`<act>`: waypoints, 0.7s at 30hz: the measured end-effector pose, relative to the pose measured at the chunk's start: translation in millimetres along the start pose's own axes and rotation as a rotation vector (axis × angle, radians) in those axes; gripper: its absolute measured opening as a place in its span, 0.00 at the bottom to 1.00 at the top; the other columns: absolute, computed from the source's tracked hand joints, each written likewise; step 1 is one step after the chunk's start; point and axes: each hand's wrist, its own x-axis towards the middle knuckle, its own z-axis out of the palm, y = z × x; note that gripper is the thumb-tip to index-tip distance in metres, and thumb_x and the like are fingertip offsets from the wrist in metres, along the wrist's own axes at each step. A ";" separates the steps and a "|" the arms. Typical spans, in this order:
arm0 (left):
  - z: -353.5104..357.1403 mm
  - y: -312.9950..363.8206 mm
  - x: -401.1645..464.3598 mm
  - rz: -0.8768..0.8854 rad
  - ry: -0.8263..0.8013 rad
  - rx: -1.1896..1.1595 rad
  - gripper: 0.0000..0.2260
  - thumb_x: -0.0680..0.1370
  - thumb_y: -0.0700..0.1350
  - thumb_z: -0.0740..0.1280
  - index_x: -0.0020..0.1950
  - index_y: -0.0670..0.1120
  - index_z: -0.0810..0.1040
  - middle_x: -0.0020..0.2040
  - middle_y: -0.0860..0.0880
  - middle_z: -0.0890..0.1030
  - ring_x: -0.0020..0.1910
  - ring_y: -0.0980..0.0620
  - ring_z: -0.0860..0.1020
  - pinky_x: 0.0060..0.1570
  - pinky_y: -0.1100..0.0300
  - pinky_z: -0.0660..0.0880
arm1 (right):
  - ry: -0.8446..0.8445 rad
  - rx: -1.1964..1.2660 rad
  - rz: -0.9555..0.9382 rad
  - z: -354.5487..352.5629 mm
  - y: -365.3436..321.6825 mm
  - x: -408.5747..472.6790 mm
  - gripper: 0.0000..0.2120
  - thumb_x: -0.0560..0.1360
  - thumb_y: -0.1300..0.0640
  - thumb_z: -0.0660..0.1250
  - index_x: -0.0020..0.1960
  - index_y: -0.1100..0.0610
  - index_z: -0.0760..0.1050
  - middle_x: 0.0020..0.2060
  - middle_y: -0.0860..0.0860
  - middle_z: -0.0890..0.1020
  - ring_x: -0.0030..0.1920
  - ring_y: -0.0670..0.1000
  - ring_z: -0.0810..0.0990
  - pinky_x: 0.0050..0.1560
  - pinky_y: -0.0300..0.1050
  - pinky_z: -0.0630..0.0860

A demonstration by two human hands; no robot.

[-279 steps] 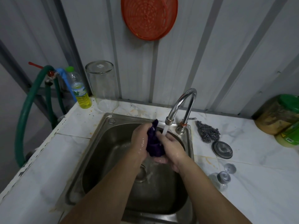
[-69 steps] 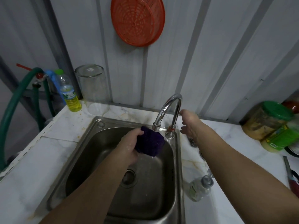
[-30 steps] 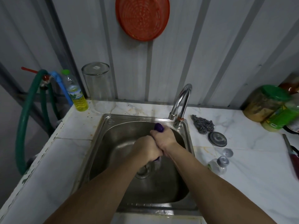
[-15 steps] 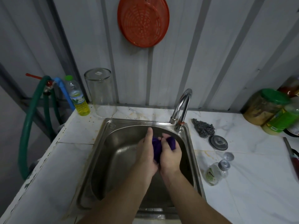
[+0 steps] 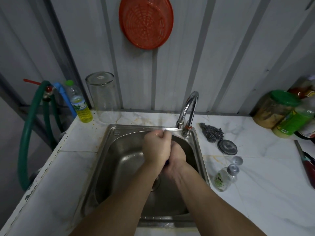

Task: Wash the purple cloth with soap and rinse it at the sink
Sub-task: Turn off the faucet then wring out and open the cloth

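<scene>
Both my hands are balled together over the steel sink [image 5: 109,150], just below and left of the curved tap [image 5: 187,108]. My left hand [image 5: 156,147] is a fist on top, and my right hand [image 5: 177,155] is pressed against it from the right. The purple cloth [image 5: 167,164] is squeezed between them, with only a thin dark sliver showing at the wrists. No water runs from the tap's spout. A small clear soap bottle [image 5: 221,179] lies on the counter to the right of the sink.
A steel wool pad [image 5: 212,132] and a round metal lid [image 5: 227,147] lie right of the tap. Green-lidded jars [image 5: 276,108] stand at the far right, with a knife [image 5: 305,160] near them. A yellow liquid bottle [image 5: 80,103], an upturned glass jar [image 5: 104,97] and a green hose [image 5: 27,133] are at the left.
Half a second ago the cloth showed between my looser hands; now both fists have closed over it and hide it. The tap was running 9 seconds ago and is off now.
</scene>
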 end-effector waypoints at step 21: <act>-50.4 -8.8 7.7 -0.870 -0.846 -0.312 0.18 0.76 0.54 0.72 0.57 0.42 0.83 0.53 0.41 0.86 0.54 0.39 0.84 0.51 0.44 0.83 | -0.364 -0.237 -0.469 -41.9 -29.8 25.3 0.11 0.73 0.59 0.68 0.50 0.61 0.87 0.55 0.63 0.86 0.59 0.60 0.85 0.61 0.54 0.79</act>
